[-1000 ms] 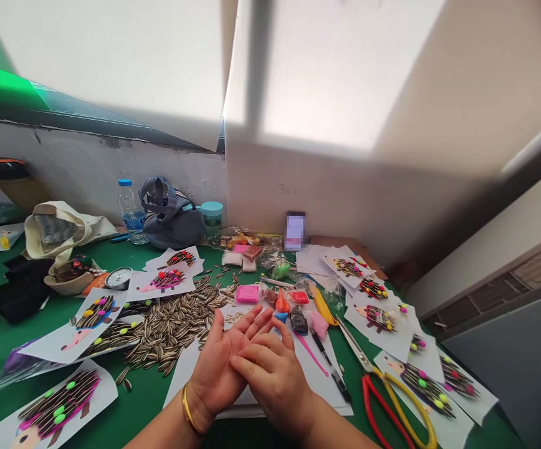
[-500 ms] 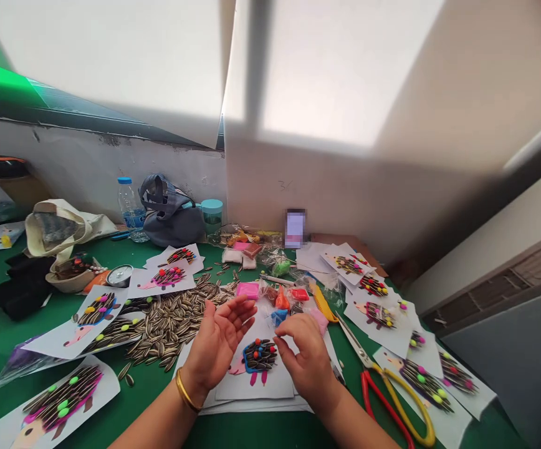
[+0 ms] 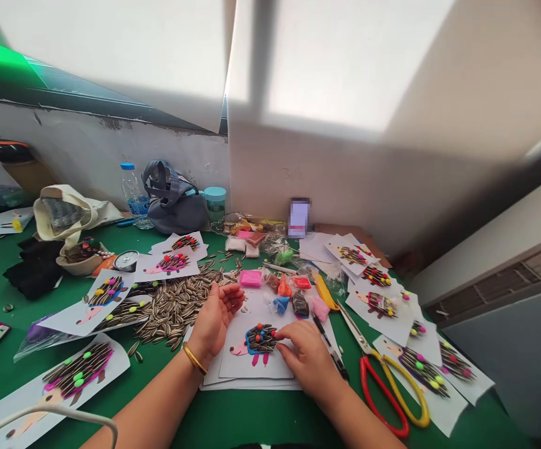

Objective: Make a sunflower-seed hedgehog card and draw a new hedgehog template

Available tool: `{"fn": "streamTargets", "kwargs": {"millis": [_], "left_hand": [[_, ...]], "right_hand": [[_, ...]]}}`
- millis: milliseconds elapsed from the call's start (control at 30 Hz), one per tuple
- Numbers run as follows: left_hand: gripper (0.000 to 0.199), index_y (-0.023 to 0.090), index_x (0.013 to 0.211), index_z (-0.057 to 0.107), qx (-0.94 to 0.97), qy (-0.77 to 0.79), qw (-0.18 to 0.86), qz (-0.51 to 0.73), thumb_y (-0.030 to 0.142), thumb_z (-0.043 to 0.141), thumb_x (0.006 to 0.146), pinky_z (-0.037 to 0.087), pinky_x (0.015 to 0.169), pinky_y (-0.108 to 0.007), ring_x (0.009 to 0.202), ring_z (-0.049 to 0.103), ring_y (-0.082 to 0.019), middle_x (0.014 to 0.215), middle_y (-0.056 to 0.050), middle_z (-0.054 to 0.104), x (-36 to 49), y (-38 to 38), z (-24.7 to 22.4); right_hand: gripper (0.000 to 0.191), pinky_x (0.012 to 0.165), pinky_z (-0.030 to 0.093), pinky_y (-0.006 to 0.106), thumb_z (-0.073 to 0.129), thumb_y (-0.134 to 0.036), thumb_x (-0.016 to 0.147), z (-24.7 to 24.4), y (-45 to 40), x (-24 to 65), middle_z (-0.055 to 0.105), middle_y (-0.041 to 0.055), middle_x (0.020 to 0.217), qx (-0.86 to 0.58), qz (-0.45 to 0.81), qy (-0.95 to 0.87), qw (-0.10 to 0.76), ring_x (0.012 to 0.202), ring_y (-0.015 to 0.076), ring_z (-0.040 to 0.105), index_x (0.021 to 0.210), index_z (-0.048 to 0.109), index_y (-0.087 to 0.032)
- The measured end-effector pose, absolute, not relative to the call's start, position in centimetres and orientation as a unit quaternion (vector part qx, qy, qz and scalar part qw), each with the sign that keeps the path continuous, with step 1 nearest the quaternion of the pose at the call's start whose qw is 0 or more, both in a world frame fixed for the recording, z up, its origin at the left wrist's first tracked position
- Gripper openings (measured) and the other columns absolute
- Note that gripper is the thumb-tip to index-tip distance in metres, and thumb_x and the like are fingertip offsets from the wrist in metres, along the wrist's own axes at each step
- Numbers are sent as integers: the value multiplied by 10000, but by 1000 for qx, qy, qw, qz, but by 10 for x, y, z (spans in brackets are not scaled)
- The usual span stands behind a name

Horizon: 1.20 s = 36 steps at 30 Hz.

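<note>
A hedgehog picture (image 3: 261,340) lies on a stack of white sheets in front of me. Its face is pink clay, and sunflower seeds with small red and blue balls fill its blue outline. My right hand (image 3: 308,357) is at the hedgehog's right edge, thumb and forefinger pinched close to a red dot; whatever they hold is too small to make out. To the left of the picture, my left hand (image 3: 218,321) is held palm up, its fingers loosely bent and apart. Behind that hand spreads a heap of sunflower seeds (image 3: 177,305).
Clay packets, including a pink one (image 3: 250,278), lie behind the picture. A black pen (image 3: 329,346) and scissors with red and yellow handles (image 3: 383,368) are on the right. Finished hedgehog sheets (image 3: 422,374) line both sides. A white cable (image 3: 60,409) crosses the lower left.
My right hand has lowered to the hedgehog's right edge, pinch kept. My left hand has turned a little and stays beside the sheet. The view has shifted slightly.
</note>
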<state>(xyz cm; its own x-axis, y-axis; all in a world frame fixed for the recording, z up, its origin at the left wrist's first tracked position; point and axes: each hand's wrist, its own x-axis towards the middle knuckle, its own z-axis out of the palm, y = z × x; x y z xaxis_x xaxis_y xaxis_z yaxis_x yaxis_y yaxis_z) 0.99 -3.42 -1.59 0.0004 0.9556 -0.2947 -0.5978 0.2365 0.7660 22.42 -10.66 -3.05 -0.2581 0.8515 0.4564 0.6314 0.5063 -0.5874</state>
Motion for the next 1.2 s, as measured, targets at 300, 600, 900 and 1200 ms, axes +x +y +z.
{"fn": "streamTargets", "kwargs": {"millis": [300, 600, 900, 1200], "left_hand": [[481, 133, 908, 690, 212, 415, 674, 574, 482, 367, 975, 485, 860, -301, 824, 663, -164, 855, -98, 711, 11, -35, -15], [482, 136, 901, 692, 219, 416, 671, 573, 503, 386, 964, 479, 874, -309, 837, 659, -169, 854, -99, 710, 11, -35, -16], [478, 139, 895, 694, 217, 421, 671, 571, 483, 371, 973, 481, 867, -303, 834, 661, -168, 851, -98, 712, 12, -36, -14], [456, 140, 895, 692, 216, 415, 672, 574, 490, 408, 959, 478, 874, -310, 837, 659, -170, 851, -95, 712, 11, -35, -17]], "right_hand": [[94, 826, 419, 378, 601, -186, 872, -36, -106, 220, 698, 20, 845, -492, 127, -785, 355, 830, 202, 625, 904, 671, -242], [115, 794, 387, 355, 588, -136, 843, -38, -105, 209, 672, 9, 792, -515, 110, -782, 335, 801, 195, 591, 841, 655, -229], [94, 820, 376, 380, 640, -172, 835, -41, -104, 207, 634, 13, 805, -539, 82, -771, 329, 817, 202, 564, 846, 684, -255], [96, 815, 358, 377, 670, -152, 804, -43, -104, 209, 638, 11, 811, -542, 102, -766, 330, 833, 207, 560, 834, 674, -243]]}}
